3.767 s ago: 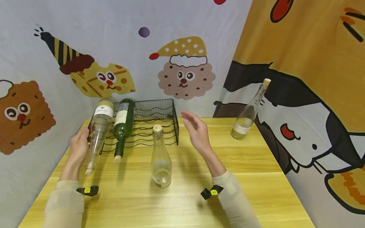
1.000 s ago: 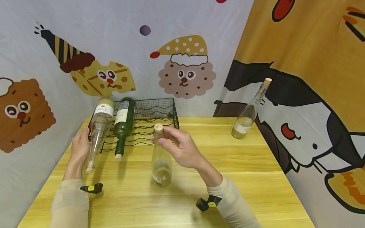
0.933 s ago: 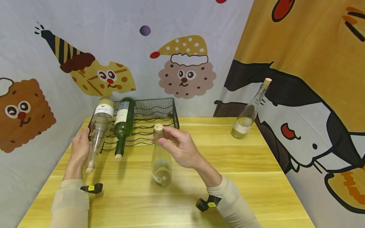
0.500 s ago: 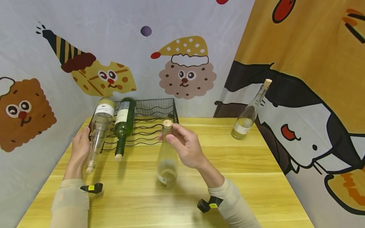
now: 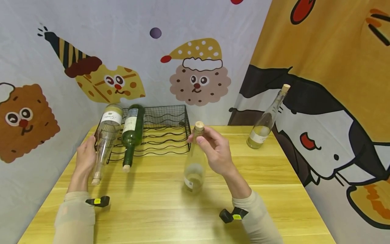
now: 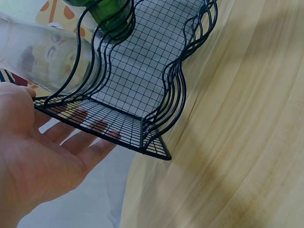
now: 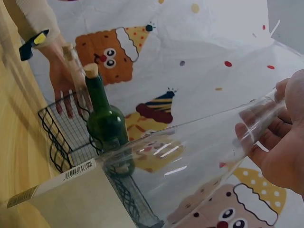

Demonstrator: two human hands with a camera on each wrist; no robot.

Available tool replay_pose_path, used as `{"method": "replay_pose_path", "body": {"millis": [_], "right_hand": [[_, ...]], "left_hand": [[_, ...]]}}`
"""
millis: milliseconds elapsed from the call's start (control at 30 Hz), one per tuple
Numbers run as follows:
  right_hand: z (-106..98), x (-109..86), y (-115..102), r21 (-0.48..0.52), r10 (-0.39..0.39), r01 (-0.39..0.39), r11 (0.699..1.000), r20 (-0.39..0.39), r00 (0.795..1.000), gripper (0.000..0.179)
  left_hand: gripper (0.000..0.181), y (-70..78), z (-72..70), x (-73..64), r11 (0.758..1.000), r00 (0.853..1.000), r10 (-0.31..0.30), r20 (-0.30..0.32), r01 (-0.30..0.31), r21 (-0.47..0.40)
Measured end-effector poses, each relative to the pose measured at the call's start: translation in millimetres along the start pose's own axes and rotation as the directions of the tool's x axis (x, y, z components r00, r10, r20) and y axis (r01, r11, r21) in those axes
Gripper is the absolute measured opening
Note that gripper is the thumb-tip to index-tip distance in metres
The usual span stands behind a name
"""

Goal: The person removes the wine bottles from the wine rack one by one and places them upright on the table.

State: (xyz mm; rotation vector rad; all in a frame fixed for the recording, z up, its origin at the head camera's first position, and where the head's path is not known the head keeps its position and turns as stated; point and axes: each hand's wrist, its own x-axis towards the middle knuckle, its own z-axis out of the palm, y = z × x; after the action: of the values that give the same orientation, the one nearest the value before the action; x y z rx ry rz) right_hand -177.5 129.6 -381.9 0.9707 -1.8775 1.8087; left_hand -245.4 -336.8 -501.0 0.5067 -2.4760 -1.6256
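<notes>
My right hand [image 5: 216, 150] pinches a clear glass bottle [image 5: 195, 166] by its neck, thumb in front, just below the cork. The bottle stands nearly upright, tilted a little, its base close over the table; the right wrist view shows its white label [image 7: 71, 194]. At the left, my left hand [image 5: 86, 154] rests along the outer mesh side of a black wire wine rack [image 5: 164, 139], fingers straight against it in the left wrist view. A corked clear bottle [image 5: 111, 118] and a green wine bottle [image 5: 133, 128] lie in the rack, necks toward me.
Another corked clear bottle [image 5: 260, 130] with a white label stands at the back right of the wooden table [image 5: 146, 217]. Behind rise a wall cloth [image 5: 122, 37] with cartoon prints and an orange curtain [image 5: 341, 51]. The rack's wavy rails show right of the green bottle.
My right hand came in from the right, took the clear bottle by the neck and has moved it rightward and slightly back. My left hand stays at the rack.
</notes>
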Motion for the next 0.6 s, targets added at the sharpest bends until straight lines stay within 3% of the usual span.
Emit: {"method": "replay_pose_path", "body": {"millis": [600], "right_hand": [[-36.2,1.6,9.0,-0.020,-0.028,0.026,0.999,-0.134,0.991,0.024]], "left_hand": [[0.077,-0.8,-2.8,-1.2,0.999,0.995,0.052,0.089,-0.052,0.002]]}}
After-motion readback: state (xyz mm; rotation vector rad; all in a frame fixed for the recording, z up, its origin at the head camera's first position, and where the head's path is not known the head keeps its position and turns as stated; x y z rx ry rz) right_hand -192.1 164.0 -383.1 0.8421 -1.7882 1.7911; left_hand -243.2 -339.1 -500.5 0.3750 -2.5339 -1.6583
